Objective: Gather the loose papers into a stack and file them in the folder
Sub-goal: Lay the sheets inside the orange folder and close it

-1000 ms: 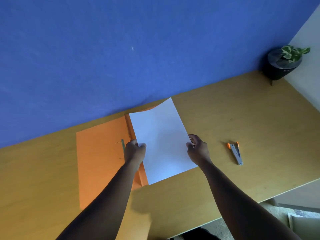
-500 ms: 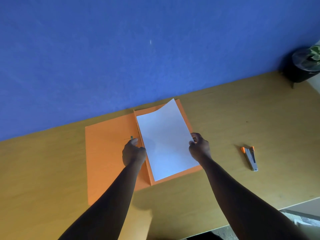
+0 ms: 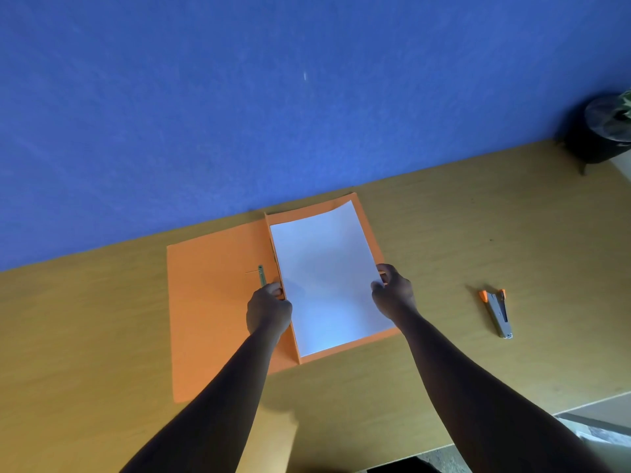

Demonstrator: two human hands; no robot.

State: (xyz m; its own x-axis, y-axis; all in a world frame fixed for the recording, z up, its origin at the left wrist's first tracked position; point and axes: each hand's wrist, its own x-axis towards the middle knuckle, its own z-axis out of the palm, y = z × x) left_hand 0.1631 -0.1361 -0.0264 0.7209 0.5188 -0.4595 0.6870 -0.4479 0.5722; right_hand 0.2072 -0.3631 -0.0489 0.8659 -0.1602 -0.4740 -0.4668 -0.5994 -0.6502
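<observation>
Two hands, left hand [image 3: 269, 310] and right hand [image 3: 394, 295], pinch white papers [image 3: 327, 281] by opposite edges on the open orange folder [image 3: 215, 319] on the tabletop [image 3: 478, 233], a stapler [image 3: 498, 312] lying well right.

Wooden desk [image 3: 444, 233], yellow-brown top, runs from lower left to right edge of frame, blue wall behind. Orange folder [image 3: 211, 319] lies open flat at centre, far edge near wall. Stapler [image 3: 499, 312], grey with orange ends, lies right of centre, well apart from folder. Dark plant pot [image 3: 601, 138] stands at upper right corner of desk.
</observation>
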